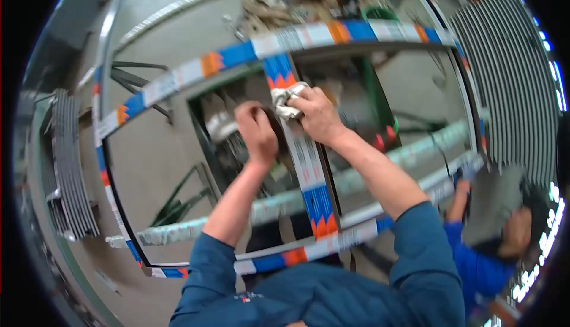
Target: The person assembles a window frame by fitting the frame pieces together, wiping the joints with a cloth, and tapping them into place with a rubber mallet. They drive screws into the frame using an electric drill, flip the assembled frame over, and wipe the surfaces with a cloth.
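Observation:
A large frame [228, 56] of bars covered in blue, white and orange film lies across the view. My right hand [319, 113] is closed round a crumpled white cloth [287, 98] and presses it on the upper part of the middle bar [307, 161]. Just left of that bar is my left hand [257, 132], its fingers curled and slightly blurred; whether it holds anything cannot be made out.
Below the frame stands a dark green cart [205, 143] with blurred items. A wrapped bar [261, 211] runs beneath. At the lower right, a co-worker in blue [484, 267] reaches to the frame's corner. Stacked metal profiles [504, 78] stand at right, more [68, 167] at left.

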The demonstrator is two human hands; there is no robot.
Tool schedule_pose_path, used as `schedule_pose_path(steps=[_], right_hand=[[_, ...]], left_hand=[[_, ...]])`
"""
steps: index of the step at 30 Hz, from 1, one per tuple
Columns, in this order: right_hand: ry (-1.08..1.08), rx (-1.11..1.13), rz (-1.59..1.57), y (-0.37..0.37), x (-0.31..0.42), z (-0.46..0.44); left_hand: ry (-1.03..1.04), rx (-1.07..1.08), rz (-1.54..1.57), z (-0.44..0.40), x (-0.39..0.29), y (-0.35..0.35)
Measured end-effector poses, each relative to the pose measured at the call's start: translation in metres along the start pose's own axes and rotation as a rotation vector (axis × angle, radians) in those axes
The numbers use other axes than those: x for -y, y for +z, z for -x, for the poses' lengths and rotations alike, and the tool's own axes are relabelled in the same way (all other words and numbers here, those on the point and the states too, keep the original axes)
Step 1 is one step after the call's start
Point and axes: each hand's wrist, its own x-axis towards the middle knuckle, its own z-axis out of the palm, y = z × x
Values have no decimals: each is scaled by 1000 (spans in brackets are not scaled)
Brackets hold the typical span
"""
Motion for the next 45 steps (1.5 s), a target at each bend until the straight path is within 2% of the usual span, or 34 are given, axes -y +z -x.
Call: schedule_pose_path(steps=[1,3,7,9,11,12,14,16,17,19,21,24,26,28,31,33,37,40,43,45], right_hand=[[29,-4,-21,-6,14,27],[78,70,-58,-20,36,76],[263,135,-22,-38,97,178],[378,219,38,-50,131,218],[541,284,217,-61,176,250],[574,228,257,-61,192,270],[612,171,312,-60,193,308],[781,-83,499,-62,179,343],[887,-273,446,-64,166,349],[1092,-336,304,-65,159,332],[829,-276,341,-25,174,321],[753,-249,418,-32,190,298],[940,-269,448,-45,161,309],[1022,-373,535,-73,110,320],[1022,-471,559,-86,83,324],[970,-405,419,-71,99,322],[873,-277,-75,-66,137,310],[768,-484,-63,-141,100,279],[699,-740,88,-233,14,244],[828,-872,-59,-292,-45,221]], left_hand=[[-97,26,59,8,6,-6],[-131,114,-9,15,-1,-14],[-71,277,-8,27,-10,-5],[11,279,-37,38,-14,8],[199,269,-191,50,-16,18],[272,259,-192,55,-15,21],[275,261,-211,55,-17,23],[295,282,-244,52,-16,23],[319,268,-266,52,-21,21],[334,325,-271,49,-17,17],[343,331,-233,47,-18,19],[311,321,-258,51,-19,21],[310,324,-278,51,-26,20],[318,341,-278,50,-24,19],[325,334,-289,49,-17,22],[308,342,-290,49,-18,21],[295,343,-346,52,-14,21],[300,376,-401,50,-10,21],[318,388,-394,48,-14,20],[321,401,-381,48,-21,19]])
